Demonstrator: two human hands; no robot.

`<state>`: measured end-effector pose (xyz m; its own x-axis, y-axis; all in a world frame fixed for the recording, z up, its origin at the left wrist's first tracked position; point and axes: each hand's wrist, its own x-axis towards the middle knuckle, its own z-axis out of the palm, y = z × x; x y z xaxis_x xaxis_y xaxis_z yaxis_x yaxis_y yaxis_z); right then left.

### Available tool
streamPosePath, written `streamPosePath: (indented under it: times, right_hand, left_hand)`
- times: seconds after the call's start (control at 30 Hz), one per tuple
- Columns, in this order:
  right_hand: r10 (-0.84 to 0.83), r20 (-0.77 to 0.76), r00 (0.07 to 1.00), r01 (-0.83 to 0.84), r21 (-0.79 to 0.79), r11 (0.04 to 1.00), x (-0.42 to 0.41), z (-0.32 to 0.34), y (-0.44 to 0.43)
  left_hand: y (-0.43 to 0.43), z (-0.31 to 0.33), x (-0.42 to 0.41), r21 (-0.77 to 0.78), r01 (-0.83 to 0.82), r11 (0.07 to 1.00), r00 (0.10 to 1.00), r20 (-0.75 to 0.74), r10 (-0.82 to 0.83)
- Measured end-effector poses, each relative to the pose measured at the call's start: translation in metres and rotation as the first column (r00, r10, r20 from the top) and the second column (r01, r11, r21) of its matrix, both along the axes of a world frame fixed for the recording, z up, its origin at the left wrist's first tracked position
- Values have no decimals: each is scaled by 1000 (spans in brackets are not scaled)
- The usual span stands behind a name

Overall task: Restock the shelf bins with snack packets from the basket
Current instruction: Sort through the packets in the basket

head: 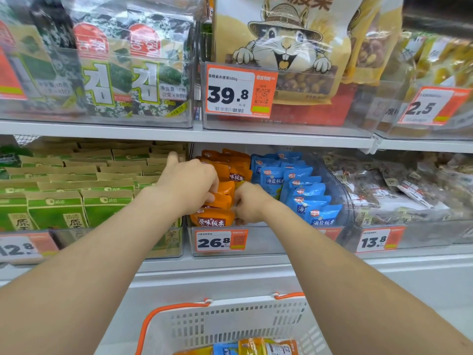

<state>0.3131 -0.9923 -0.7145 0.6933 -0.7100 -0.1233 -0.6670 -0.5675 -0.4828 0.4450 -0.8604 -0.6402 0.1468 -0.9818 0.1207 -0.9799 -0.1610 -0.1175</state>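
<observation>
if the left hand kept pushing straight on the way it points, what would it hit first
Probably the orange packets stacked further back in the same bin. The left hand already rests on that row, pointing into the shelf. Depth is hard to judge from this view.

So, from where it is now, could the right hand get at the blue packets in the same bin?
Probably yes. The right hand sits at the orange packets, right beside the blue packets, which stand open-topped in the bin with nothing between; it looks busy with the orange ones, though.
</observation>
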Motion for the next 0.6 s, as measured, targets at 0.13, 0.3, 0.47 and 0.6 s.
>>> streamPosePath:
  times: [0.13,0.3,0.47,0.6]
  right_hand:
    - [9,41,999,-5,-93,996,4,-6,2]
    - [88,52,995,-88,-4,996,7,-10,5]
    - [54,-30,998,-52,56,997,-2,-5,-3]
    - [-280,51,959,282,-29,959,-7,2,-9]
  left_hand:
    - [-4,-2,-2,-46,-14,999,1000,11,14]
    - [-5,1,1,-17,-45,999,998,-40,44]
    - [0,0,-10,-52,-31,998,999,-28,29]
    - [2,-1,-17,-156,-58,986,998,-37,53]
